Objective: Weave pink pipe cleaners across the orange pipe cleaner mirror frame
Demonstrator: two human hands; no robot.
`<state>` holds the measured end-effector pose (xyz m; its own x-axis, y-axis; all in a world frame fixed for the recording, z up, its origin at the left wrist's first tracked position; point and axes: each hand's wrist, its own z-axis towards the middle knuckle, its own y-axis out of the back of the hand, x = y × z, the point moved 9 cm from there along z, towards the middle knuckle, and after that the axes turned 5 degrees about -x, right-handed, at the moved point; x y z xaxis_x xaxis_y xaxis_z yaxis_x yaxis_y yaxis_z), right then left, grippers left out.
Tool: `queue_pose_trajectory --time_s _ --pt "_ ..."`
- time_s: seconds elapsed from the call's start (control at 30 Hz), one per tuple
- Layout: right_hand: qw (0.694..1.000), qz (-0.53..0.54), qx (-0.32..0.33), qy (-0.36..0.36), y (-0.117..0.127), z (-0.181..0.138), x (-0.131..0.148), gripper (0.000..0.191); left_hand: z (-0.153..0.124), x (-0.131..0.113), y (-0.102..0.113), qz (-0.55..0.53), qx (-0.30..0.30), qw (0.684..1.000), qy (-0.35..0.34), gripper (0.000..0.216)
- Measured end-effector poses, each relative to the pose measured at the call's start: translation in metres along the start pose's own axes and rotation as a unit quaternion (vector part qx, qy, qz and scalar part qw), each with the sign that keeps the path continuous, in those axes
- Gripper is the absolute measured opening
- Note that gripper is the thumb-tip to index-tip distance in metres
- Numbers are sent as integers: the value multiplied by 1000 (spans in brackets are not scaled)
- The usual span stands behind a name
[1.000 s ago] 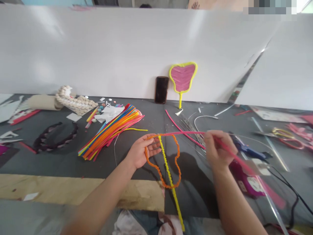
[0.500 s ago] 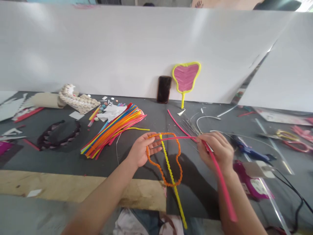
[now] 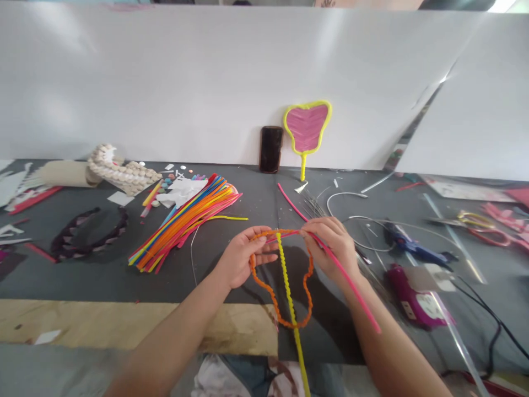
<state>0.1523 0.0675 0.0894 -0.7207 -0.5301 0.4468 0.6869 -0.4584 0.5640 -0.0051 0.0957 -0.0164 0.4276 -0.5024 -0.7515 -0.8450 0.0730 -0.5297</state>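
Observation:
My left hand [image 3: 248, 255] pinches the upper left side of a loop of twisted orange pipe cleaner [image 3: 268, 290] between thumb and forefinger; the other fingers are spread behind it. A twisted yellow pipe-cleaner stem [image 3: 288, 284] hangs from the loop's top and crosses its lower edge. Pink pipe cleaners [image 3: 351, 283] run along the top of the loop from my left hand to my right hand [image 3: 333, 245]. The right fingers are closed on the pink at the loop's upper right corner, its free length sloping down over the wrist. Whether they also grip the orange is hidden.
Left lies a bundle of coloured pipe cleaners [image 3: 184, 226], beyond a dark headband [image 3: 88, 234]. A phone [image 3: 270, 149] and a pink, yellow-edged fan shape [image 3: 306, 129] lean on the white panel. Right are pliers [image 3: 417, 245], scissors [image 3: 475, 223], a magenta power strip [image 3: 407, 295] and loose wire [image 3: 347, 194].
My right hand has slid left along the pink pipe cleaners to the loop's upper right corner. The pink strand now lies close along the loop's top. The view has shifted slightly.

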Motion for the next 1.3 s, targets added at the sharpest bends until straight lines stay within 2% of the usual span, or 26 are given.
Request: queue_pose_trajectory --time_s 0.27,0.43,0.53,0.6,0.63,0.7,0.87,0.93,1.07,1.3 --pt "987 105 98 -77 -34 -11 -11 11 -6 5 -14 44 44 998 -21 24" --pt "981 109 101 -124 -36 -15 -14 13 -8 3 -15 58 65 996 -8 34" --pt "974 132 92 -156 -37 -18 -19 13 -3 -5 -1 93 24 995 -18 40" --pt "968 152 96 -175 -40 -22 -22 14 0 -15 10 157 -17 986 -60 36" --pt "965 162 99 -183 -42 -24 -23 14 1 -19 12 193 -22 977 -84 35" --pt "958 183 104 -193 -46 -26 -24 14 2 -21 8 253 5 961 -109 34" --pt "949 216 129 -190 -55 -29 -17 14 -2 2 -10 282 122 950 -48 35" --pt "947 217 140 -192 -58 -30 -16 14 -3 7 -10 267 123 956 -24 37" --pt "945 217 151 -192 -60 -33 -17 15 -1 6 -4 257 89 962 -13 34" --pt "928 249 135 -243 -62 -37 -26 17 0 7 0 203 112 972 29 30"
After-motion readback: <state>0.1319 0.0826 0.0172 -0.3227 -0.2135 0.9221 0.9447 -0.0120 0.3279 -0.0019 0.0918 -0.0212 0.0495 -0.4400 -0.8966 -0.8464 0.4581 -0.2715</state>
